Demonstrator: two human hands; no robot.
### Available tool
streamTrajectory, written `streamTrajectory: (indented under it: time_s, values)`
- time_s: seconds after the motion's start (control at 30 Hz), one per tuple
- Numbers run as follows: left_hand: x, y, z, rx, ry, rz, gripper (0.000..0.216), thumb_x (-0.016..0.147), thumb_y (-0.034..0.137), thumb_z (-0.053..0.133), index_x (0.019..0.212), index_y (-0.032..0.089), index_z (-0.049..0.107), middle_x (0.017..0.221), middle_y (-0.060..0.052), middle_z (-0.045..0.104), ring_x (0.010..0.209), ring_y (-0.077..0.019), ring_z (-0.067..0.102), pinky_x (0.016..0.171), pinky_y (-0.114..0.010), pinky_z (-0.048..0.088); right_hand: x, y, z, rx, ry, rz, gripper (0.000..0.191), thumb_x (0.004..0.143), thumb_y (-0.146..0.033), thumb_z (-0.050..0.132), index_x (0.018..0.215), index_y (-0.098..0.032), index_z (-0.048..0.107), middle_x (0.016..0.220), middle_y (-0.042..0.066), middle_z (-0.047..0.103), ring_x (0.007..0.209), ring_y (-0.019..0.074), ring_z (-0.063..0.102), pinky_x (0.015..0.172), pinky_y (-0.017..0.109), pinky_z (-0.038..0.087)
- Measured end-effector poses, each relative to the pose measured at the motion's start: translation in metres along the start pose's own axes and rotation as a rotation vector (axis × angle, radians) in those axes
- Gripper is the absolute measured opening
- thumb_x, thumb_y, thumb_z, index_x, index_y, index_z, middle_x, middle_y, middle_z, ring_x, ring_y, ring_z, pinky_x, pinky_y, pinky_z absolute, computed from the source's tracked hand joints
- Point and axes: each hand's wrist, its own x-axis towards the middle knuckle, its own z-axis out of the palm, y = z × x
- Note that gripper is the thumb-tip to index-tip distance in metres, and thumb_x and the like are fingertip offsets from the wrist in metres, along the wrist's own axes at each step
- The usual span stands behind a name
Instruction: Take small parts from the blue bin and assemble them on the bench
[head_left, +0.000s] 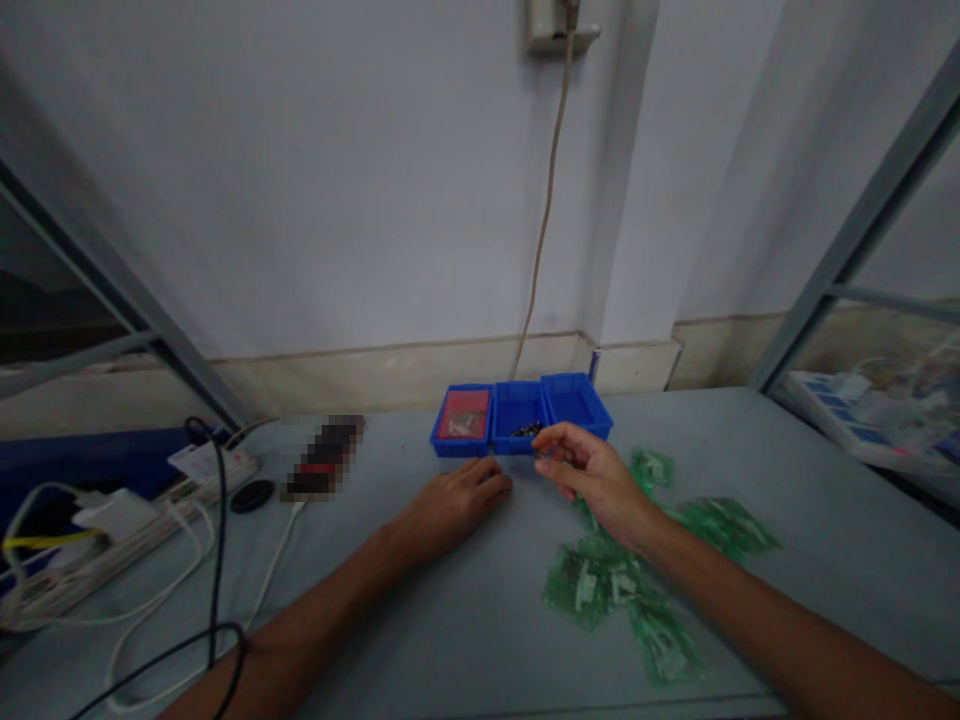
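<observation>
Three small blue bins stand in a row at the back of the table: the left bin (463, 422) holds a reddish packet, the middle bin (519, 417) holds small dark parts, the right bin (577, 402) looks empty. My right hand (589, 475) hovers just in front of the middle bin, thumb and forefinger pinched on a tiny dark part. My left hand (459, 503) rests knuckles-up on the table in front of the left bin, fingers curled; whether it holds anything is hidden.
Several green plastic bags (637, 570) of small parts lie under and beside my right forearm. A power strip (112, 540) with white and black cables sits at the left. A metal frame post (855, 230) and a tray of items (870, 415) are at the right.
</observation>
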Motion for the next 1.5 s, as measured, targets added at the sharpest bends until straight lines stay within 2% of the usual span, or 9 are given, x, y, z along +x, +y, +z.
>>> streamTrajectory:
  time_s: [0.27, 0.47, 0.67, 0.8, 0.9, 1.03, 1.17, 1.3, 1.5]
  values:
    - [0.0008, 0.002, -0.0022, 0.023, -0.029, -0.028, 0.026, 0.111, 0.03, 0.04, 0.125, 0.023, 0.061, 0.112, -0.007, 0.061, 0.097, -0.019, 0.063, 0.084, -0.029, 0.054, -0.0026, -0.0029, 0.0028, 0.322, -0.045, 0.212, 0.027, 0.087, -0.043, 0.077, 0.103, -0.024, 0.067, 0.075, -0.002, 0.06, 0.052, 0.0077, 0.038, 0.043, 0.018, 0.025]
    - [-0.0006, -0.001, -0.0008, 0.065, -0.023, -0.017, 0.028, 0.111, 0.029, 0.042, 0.126, 0.025, 0.065, 0.112, -0.006, 0.062, 0.095, -0.0189, 0.062, 0.081, -0.029, 0.052, -0.0016, -0.0028, 0.0019, 0.391, -0.041, 0.236, 0.024, 0.085, -0.037, 0.079, 0.1, -0.022, 0.069, 0.065, -0.006, 0.049, 0.048, 0.0059, 0.029, 0.043, 0.018, 0.021]
    - [-0.0004, -0.0005, -0.0023, 0.067, -0.03, -0.027, 0.027, 0.11, 0.03, 0.045, 0.128, 0.025, 0.064, 0.111, -0.006, 0.062, 0.096, -0.0191, 0.063, 0.083, -0.029, 0.053, -0.0001, 0.0004, -0.0013, -0.062, 0.047, -0.002, 0.027, 0.088, -0.041, 0.074, 0.11, -0.026, 0.076, 0.087, 0.003, 0.069, 0.056, 0.0118, 0.047, 0.047, 0.024, 0.033]
    - [0.0002, 0.0007, -0.0032, 0.06, -0.024, -0.026, 0.026, 0.11, 0.03, 0.044, 0.128, 0.023, 0.063, 0.109, -0.006, 0.062, 0.096, -0.0198, 0.063, 0.081, -0.029, 0.053, -0.0009, 0.0018, -0.0037, -0.416, 0.158, -0.275, 0.017, 0.087, -0.032, 0.076, 0.103, -0.028, 0.079, 0.089, 0.003, 0.067, 0.072, 0.0175, 0.054, 0.064, 0.03, 0.043]
    - [-0.0005, -0.0004, -0.0028, 0.067, -0.017, -0.017, 0.026, 0.111, 0.026, 0.042, 0.128, 0.023, 0.061, 0.11, -0.007, 0.062, 0.096, -0.0198, 0.063, 0.079, -0.029, 0.053, -0.0011, 0.0032, -0.0044, -0.469, 0.161, -0.321, 0.011, 0.088, -0.027, 0.075, 0.099, -0.026, 0.077, 0.088, 0.002, 0.064, 0.07, 0.0162, 0.051, 0.065, 0.03, 0.043]
    - [-0.0014, -0.0021, -0.0017, 0.063, -0.014, 0.0, 0.026, 0.111, 0.025, 0.041, 0.129, 0.022, 0.06, 0.111, -0.006, 0.063, 0.095, -0.0195, 0.064, 0.08, -0.029, 0.053, 0.0003, 0.0047, -0.0041, -0.365, 0.115, -0.226, 0.011, 0.084, -0.027, 0.078, 0.094, -0.024, 0.073, 0.084, 0.0, 0.062, 0.068, 0.0147, 0.053, 0.058, 0.026, 0.042]
    - [-0.0017, -0.0029, 0.0006, 0.05, -0.012, -0.002, 0.024, 0.111, 0.025, 0.042, 0.127, 0.022, 0.059, 0.111, -0.006, 0.063, 0.097, -0.0194, 0.064, 0.081, -0.028, 0.053, 0.0012, 0.0037, -0.0023, -0.101, 0.054, -0.046, 0.022, 0.087, -0.037, 0.076, 0.103, -0.025, 0.067, 0.084, -0.002, 0.064, 0.049, 0.0087, 0.045, 0.042, 0.022, 0.033]
    - [-0.0028, -0.0022, 0.0002, 0.064, -0.026, 0.009, 0.025, 0.11, 0.021, 0.042, 0.129, 0.022, 0.058, 0.119, -0.007, 0.062, 0.099, -0.0192, 0.063, 0.082, -0.028, 0.052, 0.0013, 0.0017, -0.0006, 0.134, 0.063, 0.077, 0.026, 0.09, -0.043, 0.074, 0.105, -0.025, 0.062, 0.087, -0.001, 0.067, 0.05, 0.0078, 0.044, 0.039, 0.018, 0.03]
    - [-0.0012, 0.0022, -0.0067, 0.069, -0.084, -0.015, 0.025, 0.109, 0.018, 0.042, 0.128, 0.022, 0.059, 0.119, -0.006, 0.062, 0.096, -0.0185, 0.063, 0.082, -0.028, 0.052, 0.0, 0.0015, -0.0026, 0.422, -0.059, 0.236, 0.024, 0.089, -0.037, 0.077, 0.101, -0.021, 0.063, 0.067, -0.007, 0.048, 0.048, 0.0047, 0.033, 0.042, 0.016, 0.023]
